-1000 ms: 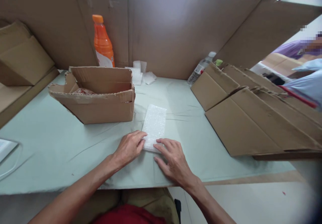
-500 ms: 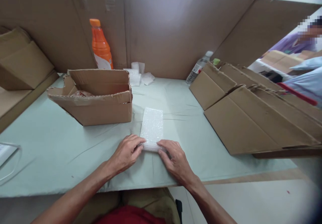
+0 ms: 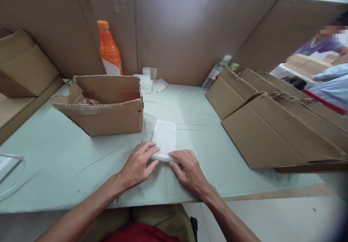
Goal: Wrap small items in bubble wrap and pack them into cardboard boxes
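the left hand (image 3: 137, 164) and the right hand (image 3: 189, 171) lie side by side, palms down, fingers spread open and pressing on the near end of a white bubble-wrap packet (image 3: 164, 138). neither hand is closed around it; the fingertips only rest on its near edge, and that edge is partly covered by them. what the wrap holds inside cannot be made out. the packet lies flat on the pale green cloth of the counter (image 3: 67, 162), near the middle of the front edge, its long side running away from the person.

just beyond and to the left of the packet stands an open cardboard box (image 3: 106, 115) with torn flaps; something reddish shows inside it, mostly hidden by the box wall. behind the box, by the back edge, an orange bottle (image 3: 109, 51) stands upright, its lower part hidden behind the box. a few white scraps of wrap (image 3: 150, 80) lie at the back edge near the middle. toward the back right corner a clear water bottle (image 3: 216, 73) leans, half hidden behind a row of flattened cardboard boxes (image 3: 272, 126) that overlap along the right side. tall cardboard sheets (image 3: 190, 31) wall off the back. at the left edge more folded cardboard (image 3: 21, 68) is cut off by the frame. beyond the right wall another person (image 3: 323, 46) is partly visible.
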Demonstrator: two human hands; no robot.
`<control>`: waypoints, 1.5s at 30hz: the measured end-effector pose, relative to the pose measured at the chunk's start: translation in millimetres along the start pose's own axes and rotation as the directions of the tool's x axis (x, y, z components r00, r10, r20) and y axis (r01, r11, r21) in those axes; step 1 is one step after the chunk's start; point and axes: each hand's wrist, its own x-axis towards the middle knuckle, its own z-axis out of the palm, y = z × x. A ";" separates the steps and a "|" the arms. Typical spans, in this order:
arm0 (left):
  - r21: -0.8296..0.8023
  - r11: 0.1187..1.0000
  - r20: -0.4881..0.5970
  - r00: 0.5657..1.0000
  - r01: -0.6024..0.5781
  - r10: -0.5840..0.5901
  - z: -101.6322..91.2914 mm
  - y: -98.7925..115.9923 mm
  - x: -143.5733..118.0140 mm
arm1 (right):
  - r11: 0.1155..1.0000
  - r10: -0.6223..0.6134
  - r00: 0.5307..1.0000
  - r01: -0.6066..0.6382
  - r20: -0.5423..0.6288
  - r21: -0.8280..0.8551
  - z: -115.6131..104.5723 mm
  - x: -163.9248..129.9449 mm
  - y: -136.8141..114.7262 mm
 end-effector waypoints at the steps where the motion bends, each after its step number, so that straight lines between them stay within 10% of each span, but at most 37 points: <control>1: -0.020 1.000 0.023 1.000 -0.008 0.009 -0.4 -0.4 -1.7 | 0.999 0.015 1.000 -0.015 0.014 0.028 -1.3 -1.4 -0.6; 12: 0.025 0.996 0.036 0.996 0.086 -0.087 9.6 -5.6 9.9 | 0.977 -0.058 0.998 0.056 -0.005 -0.207 -4.5 -1.2 -4.7; 40: -0.129 0.991 -0.023 0.999 0.019 -0.023 0.3 5.4 -8.2 | 0.999 0.014 0.996 -0.019 0.088 0.051 -10.8 -1.2 -6.7; 45: -0.099 0.992 -0.029 0.996 0.078 -0.082 4.0 0.7 -4.5 | 0.999 -0.023 0.998 0.021 -0.063 -0.033 -12.7 -4.7 -5.9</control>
